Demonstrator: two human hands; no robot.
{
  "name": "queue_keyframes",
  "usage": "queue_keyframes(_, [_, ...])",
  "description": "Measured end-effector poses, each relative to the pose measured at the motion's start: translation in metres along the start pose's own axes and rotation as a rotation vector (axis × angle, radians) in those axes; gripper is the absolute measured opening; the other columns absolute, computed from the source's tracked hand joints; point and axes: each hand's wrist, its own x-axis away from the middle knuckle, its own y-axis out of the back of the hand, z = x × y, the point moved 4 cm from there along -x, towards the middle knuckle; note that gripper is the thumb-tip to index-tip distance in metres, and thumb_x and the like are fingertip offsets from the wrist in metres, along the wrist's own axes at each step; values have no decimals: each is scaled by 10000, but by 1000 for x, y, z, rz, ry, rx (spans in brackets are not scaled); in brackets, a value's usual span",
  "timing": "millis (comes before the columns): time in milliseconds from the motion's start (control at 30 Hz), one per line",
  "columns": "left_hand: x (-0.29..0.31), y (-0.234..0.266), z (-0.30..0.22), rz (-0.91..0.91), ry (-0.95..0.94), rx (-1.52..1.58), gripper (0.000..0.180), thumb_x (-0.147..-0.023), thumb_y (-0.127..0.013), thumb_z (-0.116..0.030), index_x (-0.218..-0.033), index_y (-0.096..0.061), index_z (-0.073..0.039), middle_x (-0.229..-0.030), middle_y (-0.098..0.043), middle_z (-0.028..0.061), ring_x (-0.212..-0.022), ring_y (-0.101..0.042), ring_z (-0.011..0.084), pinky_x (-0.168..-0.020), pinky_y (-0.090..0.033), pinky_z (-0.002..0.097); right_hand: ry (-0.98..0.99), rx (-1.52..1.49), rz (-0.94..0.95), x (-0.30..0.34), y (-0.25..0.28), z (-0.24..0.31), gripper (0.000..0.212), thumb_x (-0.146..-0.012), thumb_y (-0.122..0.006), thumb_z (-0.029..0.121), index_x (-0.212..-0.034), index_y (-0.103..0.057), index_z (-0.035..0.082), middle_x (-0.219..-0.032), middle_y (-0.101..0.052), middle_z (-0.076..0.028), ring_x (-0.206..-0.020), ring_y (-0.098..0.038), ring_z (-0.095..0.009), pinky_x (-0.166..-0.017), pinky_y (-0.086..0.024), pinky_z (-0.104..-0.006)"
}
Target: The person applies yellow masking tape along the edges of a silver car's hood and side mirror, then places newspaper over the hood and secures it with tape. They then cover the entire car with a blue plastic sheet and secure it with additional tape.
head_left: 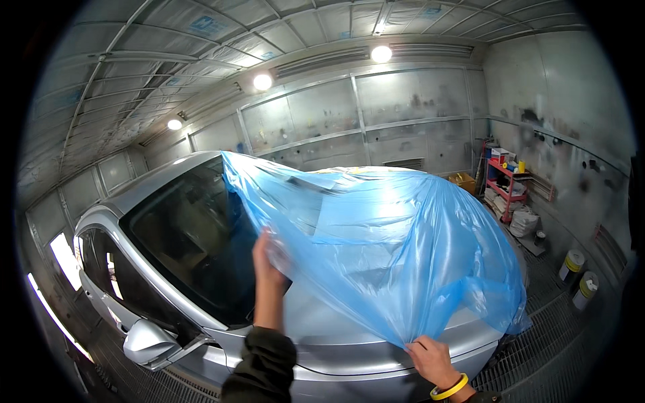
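Grip, left hand (pixel 271 258): fingers closed on a raised fold of the blue plastic sheet (pixel 396 235), held up over the windscreen (pixel 191 235).
Grip, right hand (pixel 433 359): fingertips pinch the sheet's lower corner, low at the front edge of the bonnet (pixel 349 349); a yellow wristband (pixel 449 389) sits on that wrist.
Sheet position: draped over the bonnet and part of the roof of the silver car (pixel 134 195), bunched toward the person's right.
Technique: judged best to keep both holds taut and apart, so the film lies flat without creases or snagging on the side mirror (pixel 149 344).
Count, sheet: one.
Count, car: one.
Count, ceiling lamps (pixel 263 82): three lit.
Count, white tubs (pixel 572 264): two, on the grated floor at right.
Count, red shelf rack (pixel 507 181): one, against the far wall.
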Motion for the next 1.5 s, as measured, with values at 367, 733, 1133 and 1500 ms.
queue_keyframes(367, [86,106,-186,294,-157,-303,112,-957,-608,-117,-1000,-532,-46,-521,-383,-50,-331,-300,34,-303,-232,183,-291,342,-278,35,3,-7,210,-762,-647,-31,-927,-662,98,-912,-614,-115,-736,-645,-331,-601,-510,-419])
queue_keyframes(733, [208,251,-88,141,156,-168,292,-922,-599,1,-1202,-632,-78,-1019,-689,148,-829,-663,286,-765,-551,390,-165,18,211,-72,-85,198,883,-684,-861,381,-1400,-448,73,-1436,-409,-224,-1371,-361,-423,-1133,-244,-624])
queue_keyframes(1133, [69,154,-59,187,559,267,508,-975,-621,-385,-1327,-518,-35,-1350,-566,172,-1236,-559,262,-1067,-439,379,192,-123,-16,-122,-175,246,402,-620,-701,58,-1021,-672,74,-836,-613,-52,-638,-626,-239,-551,-509,-343])
queue_keyframes(1500, [-223,106,-252,256,-2,46,218,-868,-729,-195,-1014,-663,-47,-908,-654,89,-883,-652,238,-844,-554,359,-21,70,-145,-107,-138,232,359,-637,-671,35,-989,-684,103,-738,-609,-43,-621,-632,-249,-541,-497,-369])
